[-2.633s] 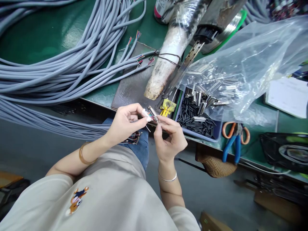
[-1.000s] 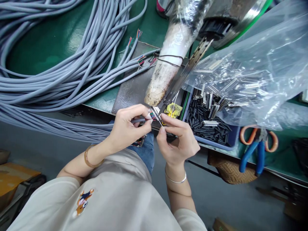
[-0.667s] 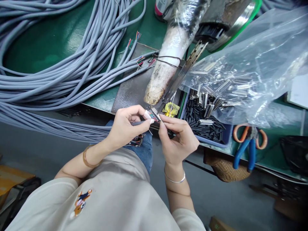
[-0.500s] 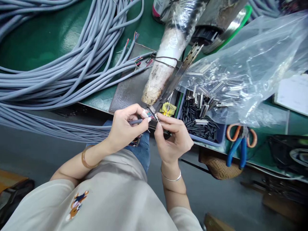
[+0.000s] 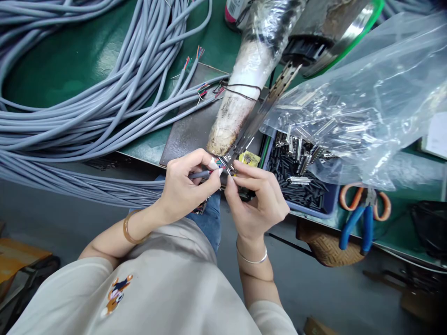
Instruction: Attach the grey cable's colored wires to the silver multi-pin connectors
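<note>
My left hand [image 5: 183, 186] pinches the end of a grey cable [image 5: 200, 175], whose thin coloured wires fan out past the fingertips. My right hand [image 5: 258, 200] is closed at the thumb and fingers on a small metal pin connector [image 5: 227, 161], partly hidden by the fingers. The wire ends meet the connector between both hands. From above, a soldering iron [image 5: 260, 115] with a perforated metal sleeve slants down, its dark tip at the connector. Beside it, a white plastic-wrapped tube [image 5: 232, 109] with a scorched end points at the same spot.
Grey cables [image 5: 115, 97] lie bundled on the left of the green bench. At right, a blue tray [image 5: 323, 209] holds black sleeves and metal connectors, under a clear plastic bag [image 5: 380, 93]. Pliers [image 5: 363, 218] overhang the bench edge. A yellow piece [image 5: 250, 159] lies near the iron.
The view has shifted slightly, moving the bench items a little to the right. The right fingertips and connector sit slightly differently beneath the iron's tip; both hands keep their hold.
</note>
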`<state>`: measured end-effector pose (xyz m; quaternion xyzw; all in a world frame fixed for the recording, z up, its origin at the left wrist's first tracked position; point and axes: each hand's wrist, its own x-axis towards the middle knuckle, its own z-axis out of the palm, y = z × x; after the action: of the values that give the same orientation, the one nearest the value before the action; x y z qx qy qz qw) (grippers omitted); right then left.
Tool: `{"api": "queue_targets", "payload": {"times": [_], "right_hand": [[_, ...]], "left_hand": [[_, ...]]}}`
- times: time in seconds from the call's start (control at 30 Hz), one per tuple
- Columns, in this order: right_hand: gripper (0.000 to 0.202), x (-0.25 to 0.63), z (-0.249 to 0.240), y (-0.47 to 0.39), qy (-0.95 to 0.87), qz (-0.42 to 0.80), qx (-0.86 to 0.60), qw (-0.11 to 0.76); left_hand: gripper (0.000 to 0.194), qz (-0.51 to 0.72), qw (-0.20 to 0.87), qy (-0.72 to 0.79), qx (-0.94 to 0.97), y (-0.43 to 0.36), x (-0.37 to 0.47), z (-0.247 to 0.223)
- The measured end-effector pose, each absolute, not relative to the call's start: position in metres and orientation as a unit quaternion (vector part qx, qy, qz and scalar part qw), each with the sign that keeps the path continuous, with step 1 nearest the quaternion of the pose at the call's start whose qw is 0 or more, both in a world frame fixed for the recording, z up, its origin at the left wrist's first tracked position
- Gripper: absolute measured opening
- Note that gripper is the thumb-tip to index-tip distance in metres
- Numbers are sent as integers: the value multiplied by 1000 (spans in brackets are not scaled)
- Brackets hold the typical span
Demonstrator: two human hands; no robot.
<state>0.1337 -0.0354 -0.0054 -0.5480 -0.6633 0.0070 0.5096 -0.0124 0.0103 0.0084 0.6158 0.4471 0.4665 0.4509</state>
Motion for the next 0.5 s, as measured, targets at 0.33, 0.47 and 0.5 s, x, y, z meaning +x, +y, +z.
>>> {"api": "queue_targets", "payload": {"times": [0.33, 0.47, 0.5], "right_hand": [[15, 139, -7, -48, -645, 44, -553, 526], [9, 145, 6, -64, -595, -13, -557, 579], [9, 145, 10, -68, -609, -27, -570, 551]], "left_hand": [[12, 405, 573, 441, 559, 8, -18, 5], [18, 333, 706, 403, 479, 12, -24, 10], [19, 324, 721, 396, 467, 12, -26, 11]]}}
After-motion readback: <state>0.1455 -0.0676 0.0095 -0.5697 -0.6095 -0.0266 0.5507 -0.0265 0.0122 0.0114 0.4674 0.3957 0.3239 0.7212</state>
